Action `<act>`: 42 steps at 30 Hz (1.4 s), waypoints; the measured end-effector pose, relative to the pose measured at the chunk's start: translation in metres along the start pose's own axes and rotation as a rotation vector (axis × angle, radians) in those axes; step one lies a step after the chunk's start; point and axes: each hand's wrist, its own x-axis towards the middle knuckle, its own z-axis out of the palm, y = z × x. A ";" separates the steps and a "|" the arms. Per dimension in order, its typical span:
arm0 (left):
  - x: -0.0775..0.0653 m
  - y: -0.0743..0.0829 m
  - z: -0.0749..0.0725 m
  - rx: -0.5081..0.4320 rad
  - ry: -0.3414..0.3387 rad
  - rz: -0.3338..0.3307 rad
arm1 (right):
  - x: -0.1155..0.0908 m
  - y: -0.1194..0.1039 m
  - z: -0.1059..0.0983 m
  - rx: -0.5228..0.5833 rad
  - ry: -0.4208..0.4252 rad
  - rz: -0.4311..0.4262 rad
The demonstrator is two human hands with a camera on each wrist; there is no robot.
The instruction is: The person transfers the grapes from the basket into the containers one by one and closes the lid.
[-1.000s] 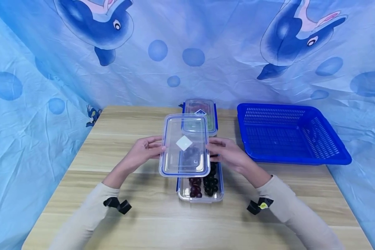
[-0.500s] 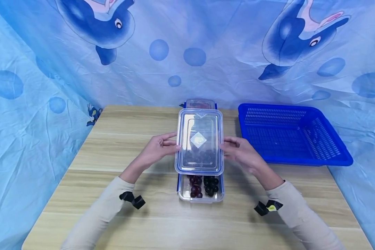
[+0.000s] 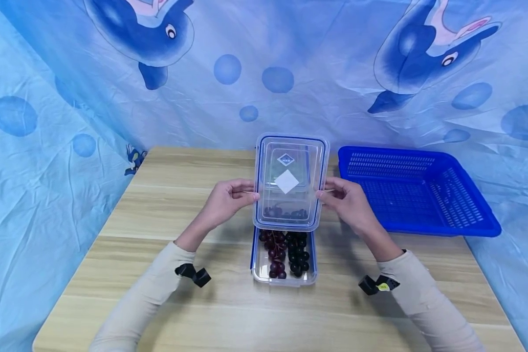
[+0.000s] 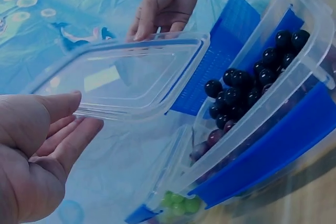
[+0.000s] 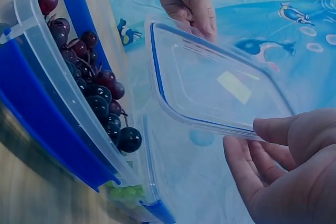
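Note:
A clear rectangular lid (image 3: pixel 273 208) with a blue seal and a white diamond sticker is held above the table. My left hand (image 3: pixel 230 203) pinches its left edge between thumb and fingers. On the opposite edge my right hand (image 3: pixel 347 200) pinches it the same way. Below and nearer stands an uncovered clear container (image 3: pixel 264 275) with blue side clips. Inside lie dark red grapes (image 3: pixel 276 254) and black grapes (image 3: pixel 297 254), partly hidden by the lid. In the left wrist view the lid (image 4: pixel 152 72) is tilted and apart from the container (image 4: pixel 286 114).
Behind the lid, a covered container with green grapes (image 4: pixel 181 203) stands farther back; in the head view it shows only through the lid. A blue plastic basket (image 3: pixel 396 205) sits at the back right of the wooden table (image 3: pixel 167 195). A dolphin-print cloth (image 3: pixel 317 112) hangs behind.
Both hands have carried the lid rightward and then away from me, up the head view. More of the grapes in the near container now shows. The containers and basket stay put.

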 end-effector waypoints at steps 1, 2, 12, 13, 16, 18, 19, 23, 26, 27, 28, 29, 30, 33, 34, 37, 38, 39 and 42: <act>0.001 0.002 0.000 0.022 0.010 0.023 | 0.000 -0.001 -0.001 -0.013 0.017 -0.023; 0.001 0.003 0.000 0.046 0.019 0.045 | 0.000 -0.001 -0.001 -0.026 0.033 -0.046; -0.002 0.005 0.003 0.286 0.102 0.365 | -0.004 0.003 0.003 0.013 0.195 -0.219; -0.002 0.005 0.003 0.308 0.102 0.381 | -0.004 0.004 0.003 0.043 0.191 -0.220; -0.002 0.002 0.003 0.384 0.081 0.396 | -0.005 0.009 0.005 0.123 0.167 -0.203; -0.003 0.000 0.003 0.413 0.060 0.386 | -0.005 0.012 0.007 0.180 0.150 -0.193; -0.004 -0.001 0.002 0.417 0.049 0.378 | -0.005 0.014 0.008 0.204 0.147 -0.190; -0.008 -0.007 0.001 0.338 0.013 0.304 | -0.006 0.021 0.012 0.279 0.142 -0.153; -0.012 -0.011 0.001 0.149 -0.053 0.211 | -0.009 0.024 0.015 0.285 0.139 -0.112; -0.014 -0.012 0.001 0.075 -0.077 0.176 | -0.011 0.025 0.016 0.273 0.141 -0.097; -0.016 -0.012 0.001 0.000 -0.099 0.140 | -0.012 0.026 0.017 0.262 0.143 -0.086; -0.017 -0.012 0.001 -0.069 -0.118 0.104 | -0.014 0.026 0.018 0.255 0.144 -0.075; -0.019 -0.012 0.002 -0.122 -0.131 0.071 | -0.015 0.026 0.019 0.253 0.145 -0.064; -0.023 -0.009 0.004 -0.184 -0.129 -0.012 | -0.019 0.027 0.021 0.325 0.140 -0.036; -0.024 -0.008 0.005 -0.188 -0.122 -0.035 | -0.020 0.027 0.022 0.362 0.139 -0.025; -0.025 -0.006 0.008 -0.190 -0.100 -0.090 | -0.022 0.026 0.024 0.432 0.122 0.013; -0.026 -0.006 0.009 -0.189 -0.094 -0.103 | -0.022 0.026 0.025 0.442 0.116 0.028; -0.026 -0.006 0.010 -0.190 -0.089 -0.116 | -0.022 0.026 0.025 0.427 0.113 0.048; -0.027 -0.007 0.014 -0.170 -0.072 -0.147 | -0.024 0.028 0.025 0.326 0.098 0.117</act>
